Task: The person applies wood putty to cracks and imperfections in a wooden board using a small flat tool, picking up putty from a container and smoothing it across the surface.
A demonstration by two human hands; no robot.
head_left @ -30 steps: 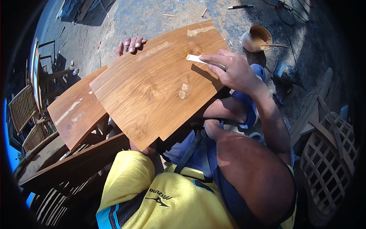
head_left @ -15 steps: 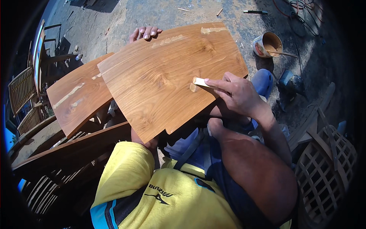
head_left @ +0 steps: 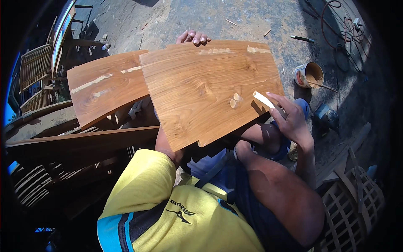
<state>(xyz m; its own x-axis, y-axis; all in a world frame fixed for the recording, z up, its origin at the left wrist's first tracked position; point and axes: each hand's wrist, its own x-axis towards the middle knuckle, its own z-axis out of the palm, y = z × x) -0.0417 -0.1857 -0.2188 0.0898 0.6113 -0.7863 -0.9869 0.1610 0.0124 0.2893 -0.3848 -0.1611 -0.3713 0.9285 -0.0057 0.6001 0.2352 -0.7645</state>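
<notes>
A curved-edge wooden board (head_left: 184, 101) with brown grain lies tilted across my lap. The fingers of my left hand (head_left: 194, 37) curl over its far edge; the rest of that hand is hidden behind the board. Between the thumb and fingers of my right hand (head_left: 294, 119) is a short pale wooden stick (head_left: 263, 100), held above the board's right part and casting a shadow on it. Two small patches of tan filler (head_left: 235, 101) sit side by side to the left of the stick. Longer filler smears (head_left: 257, 50) run near the far edge.
A second board (head_left: 107, 90) with filler streaks lies at the left. On the floor at the right stand an open tub (head_left: 310, 75) of brown paste with a stick in it, and a power tool (head_left: 326, 117). Cords (head_left: 346, 33) lie beyond, lattice wood pieces (head_left: 344, 210) lower right.
My right hand has lifted the stick off the filler and drawn it to the right, uncovering both patches. My left hand keeps its hold on the far edge. The whole view has shifted.
</notes>
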